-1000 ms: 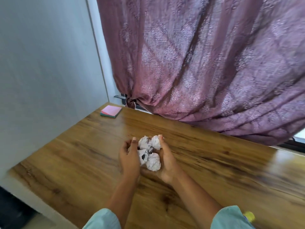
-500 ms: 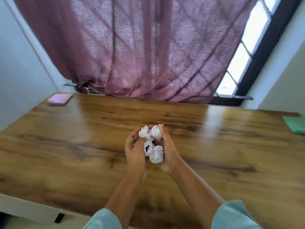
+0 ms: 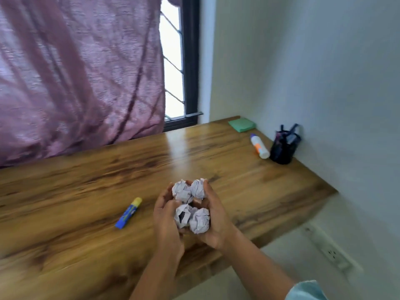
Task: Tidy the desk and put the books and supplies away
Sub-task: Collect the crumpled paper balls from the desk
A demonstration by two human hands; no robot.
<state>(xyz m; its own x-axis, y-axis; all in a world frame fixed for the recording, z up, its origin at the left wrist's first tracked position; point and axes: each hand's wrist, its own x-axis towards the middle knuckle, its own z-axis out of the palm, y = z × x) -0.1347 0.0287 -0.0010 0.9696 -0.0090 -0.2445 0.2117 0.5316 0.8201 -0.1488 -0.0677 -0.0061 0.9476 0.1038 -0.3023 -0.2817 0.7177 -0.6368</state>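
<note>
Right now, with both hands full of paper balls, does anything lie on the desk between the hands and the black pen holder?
Nothing visible blocks it. From the crumpled paper balls to the pen holder the desk is bare wood. The white glue bottle lies just left of the holder; the blue glue stick lies on the other side.

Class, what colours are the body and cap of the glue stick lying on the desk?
The glue stick has a blue body and yellow cap, seen in the head view.

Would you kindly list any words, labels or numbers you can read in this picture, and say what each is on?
None can be read.
Blue glue stick: pale markings, too blurred.
White glue bottle: orange label, too small.
Crumpled paper balls: dark patches, no legible text.
</note>
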